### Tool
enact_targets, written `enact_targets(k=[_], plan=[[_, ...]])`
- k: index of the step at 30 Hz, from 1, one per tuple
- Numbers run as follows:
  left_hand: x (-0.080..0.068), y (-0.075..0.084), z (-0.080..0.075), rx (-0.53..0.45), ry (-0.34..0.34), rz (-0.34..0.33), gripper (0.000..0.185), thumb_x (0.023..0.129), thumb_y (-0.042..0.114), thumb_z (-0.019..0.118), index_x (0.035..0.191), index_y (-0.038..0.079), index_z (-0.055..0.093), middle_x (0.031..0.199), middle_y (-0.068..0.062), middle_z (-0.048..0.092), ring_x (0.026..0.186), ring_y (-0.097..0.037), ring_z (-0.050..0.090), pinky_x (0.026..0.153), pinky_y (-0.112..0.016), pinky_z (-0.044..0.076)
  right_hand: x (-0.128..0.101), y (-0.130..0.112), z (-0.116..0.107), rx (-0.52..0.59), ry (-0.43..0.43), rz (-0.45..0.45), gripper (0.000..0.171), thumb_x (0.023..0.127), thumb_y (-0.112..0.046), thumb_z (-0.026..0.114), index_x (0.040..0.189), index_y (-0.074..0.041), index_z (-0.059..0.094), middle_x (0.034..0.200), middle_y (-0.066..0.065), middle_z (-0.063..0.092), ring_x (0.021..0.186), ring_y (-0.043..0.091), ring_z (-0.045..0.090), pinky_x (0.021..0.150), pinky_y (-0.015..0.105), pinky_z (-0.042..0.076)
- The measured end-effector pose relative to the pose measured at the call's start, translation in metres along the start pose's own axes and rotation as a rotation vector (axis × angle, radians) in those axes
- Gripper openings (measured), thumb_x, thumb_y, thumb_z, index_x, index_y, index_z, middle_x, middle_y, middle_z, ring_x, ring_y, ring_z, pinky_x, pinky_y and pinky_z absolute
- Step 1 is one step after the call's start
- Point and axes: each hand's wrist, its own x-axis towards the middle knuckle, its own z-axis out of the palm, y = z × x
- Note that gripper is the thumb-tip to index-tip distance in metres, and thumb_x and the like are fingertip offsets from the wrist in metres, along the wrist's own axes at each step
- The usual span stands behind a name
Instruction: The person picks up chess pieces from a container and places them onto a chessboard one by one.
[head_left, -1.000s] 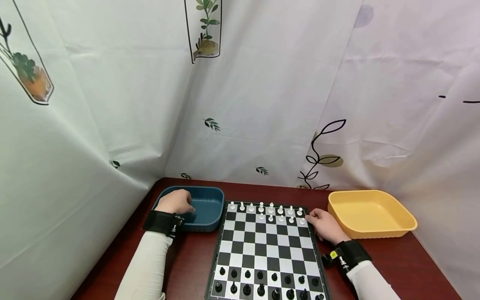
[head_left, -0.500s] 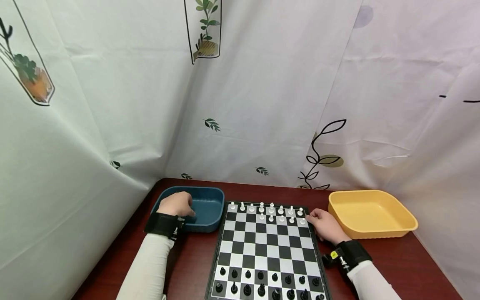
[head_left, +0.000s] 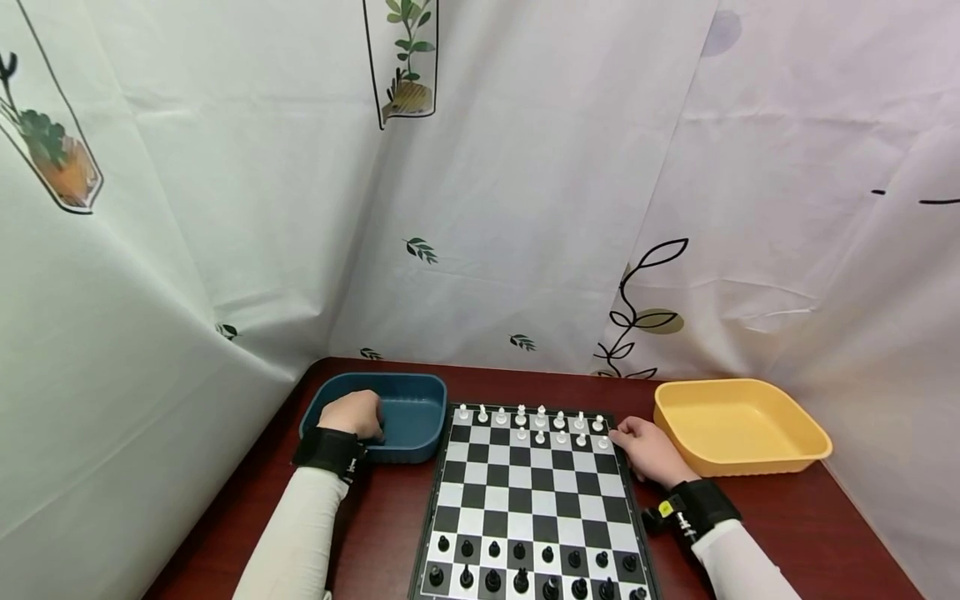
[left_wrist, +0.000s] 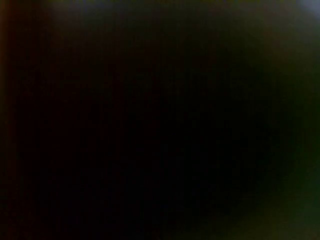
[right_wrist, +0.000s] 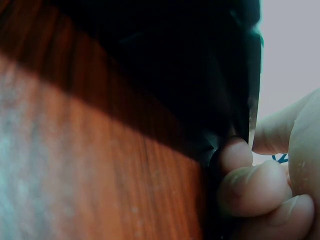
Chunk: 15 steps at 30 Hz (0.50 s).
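Blue tray (head_left: 420,392) hides the left hand's (head_left: 354,414) grasp; the right hand (head_left: 651,450), fingers curled, steadies the chessboard's (head_left: 534,492) edge.

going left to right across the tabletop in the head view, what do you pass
blue tray with the left hand in it → chessboard → right hand at the board's far right corner → yellow tray
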Motion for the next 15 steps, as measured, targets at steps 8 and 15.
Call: enact_targets(k=[8, 15], plan=[[0.0009, 0.0002, 0.0052, -0.003, 0.008, 0.014, 0.058, 0.083, 0.003, 0.091, 0.054, 0.02, 0.045, 0.062, 0.006, 0.025, 0.063, -0.016, 0.023, 0.057, -0.035, 0.027, 0.0024, 0.0027, 0.0005, -0.01, -0.01, -0.003, 0.021, 0.112, -0.022, 0.062, 0.1, -0.005, 0.062, 0.062, 0.006, 0.056, 0.043, 0.02, 0.052, 0.045, 0.034, 0.046], [0.0013, 0.0021, 0.004, 0.01, 0.003, 0.014, 0.052, 0.084, 0.001, 0.089, 0.054, 0.018, 0.05, 0.06, 0.005, 0.031, 0.062, -0.016, 0.028, 0.057, -0.035, 0.03, 0.0015, 0.002, 0.0004, 0.003, 0.001, -0.006, 0.021, 0.111, -0.021, 0.063, 0.098, -0.005, 0.062, 0.06, 0.005, 0.055, 0.042, 0.021, 0.051, 0.044, 0.034, 0.045]])
